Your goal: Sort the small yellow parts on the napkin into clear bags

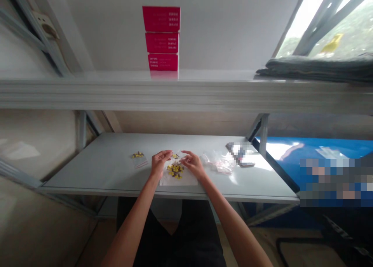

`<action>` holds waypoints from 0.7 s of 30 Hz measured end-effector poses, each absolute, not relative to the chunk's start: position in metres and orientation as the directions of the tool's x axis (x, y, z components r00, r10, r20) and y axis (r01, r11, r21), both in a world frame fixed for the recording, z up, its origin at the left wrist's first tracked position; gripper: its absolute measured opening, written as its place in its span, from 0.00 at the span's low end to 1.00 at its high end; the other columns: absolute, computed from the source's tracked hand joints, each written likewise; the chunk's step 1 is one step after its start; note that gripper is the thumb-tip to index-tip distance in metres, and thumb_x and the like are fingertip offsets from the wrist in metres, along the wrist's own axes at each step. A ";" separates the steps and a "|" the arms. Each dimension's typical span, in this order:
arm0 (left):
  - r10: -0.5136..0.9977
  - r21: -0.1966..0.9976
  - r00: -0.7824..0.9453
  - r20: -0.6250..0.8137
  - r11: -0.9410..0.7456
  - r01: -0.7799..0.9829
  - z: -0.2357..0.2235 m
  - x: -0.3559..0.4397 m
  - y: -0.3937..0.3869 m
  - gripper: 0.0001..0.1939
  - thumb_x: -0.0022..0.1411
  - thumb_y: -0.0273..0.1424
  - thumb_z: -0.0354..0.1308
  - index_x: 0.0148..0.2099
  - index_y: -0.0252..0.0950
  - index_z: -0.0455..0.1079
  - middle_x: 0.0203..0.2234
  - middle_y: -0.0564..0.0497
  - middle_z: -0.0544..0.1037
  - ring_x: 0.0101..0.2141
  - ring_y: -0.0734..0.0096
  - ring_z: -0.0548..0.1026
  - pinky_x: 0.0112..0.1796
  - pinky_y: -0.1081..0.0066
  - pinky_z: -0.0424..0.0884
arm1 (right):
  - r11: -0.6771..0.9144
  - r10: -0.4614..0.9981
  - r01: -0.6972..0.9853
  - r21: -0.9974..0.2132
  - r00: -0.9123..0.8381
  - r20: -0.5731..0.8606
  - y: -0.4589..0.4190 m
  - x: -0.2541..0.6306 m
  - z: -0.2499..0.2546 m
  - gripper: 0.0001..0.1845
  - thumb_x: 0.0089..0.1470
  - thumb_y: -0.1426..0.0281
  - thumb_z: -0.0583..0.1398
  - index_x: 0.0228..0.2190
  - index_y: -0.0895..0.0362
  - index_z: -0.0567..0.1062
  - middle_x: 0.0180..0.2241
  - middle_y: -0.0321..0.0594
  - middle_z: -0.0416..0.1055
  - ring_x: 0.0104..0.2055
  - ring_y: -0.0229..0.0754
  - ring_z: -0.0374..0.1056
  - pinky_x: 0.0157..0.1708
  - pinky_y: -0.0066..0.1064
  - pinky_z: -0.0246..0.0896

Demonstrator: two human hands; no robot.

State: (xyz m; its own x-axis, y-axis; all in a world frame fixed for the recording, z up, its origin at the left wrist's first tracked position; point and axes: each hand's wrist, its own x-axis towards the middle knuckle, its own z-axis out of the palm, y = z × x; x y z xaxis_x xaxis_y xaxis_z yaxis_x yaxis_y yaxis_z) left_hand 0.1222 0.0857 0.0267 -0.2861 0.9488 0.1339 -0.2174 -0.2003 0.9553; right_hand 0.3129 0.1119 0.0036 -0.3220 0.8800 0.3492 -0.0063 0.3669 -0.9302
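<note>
My left hand (161,162) and my right hand (192,164) hang over a white paper sheet (180,179) on a pale grey metal shelf (87,174). Their fingertips seem to pinch the upper edges of a small clear plastic bag (178,155) with a few yellow parts inside. Below it, on the sheet, lies a heap of small yellow and dark components (175,170). Left of my left hand, a second clear bag (139,160) holds more yellow parts.
Loose clear bags (218,163) lie to the right, beside a pixelated dark object (239,153). The shelf above carries stacked magenta boxes (161,38) and a folded grey cloth (316,69). A blue surface (285,150) lies beyond the right edge.
</note>
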 end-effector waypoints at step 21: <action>0.955 0.975 -0.200 0.220 -0.211 0.061 0.010 0.119 0.070 0.16 0.52 0.41 0.71 0.40 0.37 0.82 0.36 0.44 0.85 0.36 0.60 0.82 0.42 0.62 0.77 | 0.428 0.867 0.060 -0.902 -0.308 0.392 0.112 0.312 0.000 0.17 0.56 0.56 0.64 0.35 0.56 0.84 0.36 0.46 0.82 0.37 0.47 0.77 0.39 0.35 0.71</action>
State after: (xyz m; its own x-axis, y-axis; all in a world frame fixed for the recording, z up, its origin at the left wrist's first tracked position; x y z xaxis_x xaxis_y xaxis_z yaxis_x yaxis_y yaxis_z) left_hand 0.1188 0.0703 0.0101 -0.2001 0.9549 0.2196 0.0614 -0.2115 0.9755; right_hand 0.3120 0.1124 -0.0005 -0.3076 0.8672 0.3916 0.0597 0.4283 -0.9016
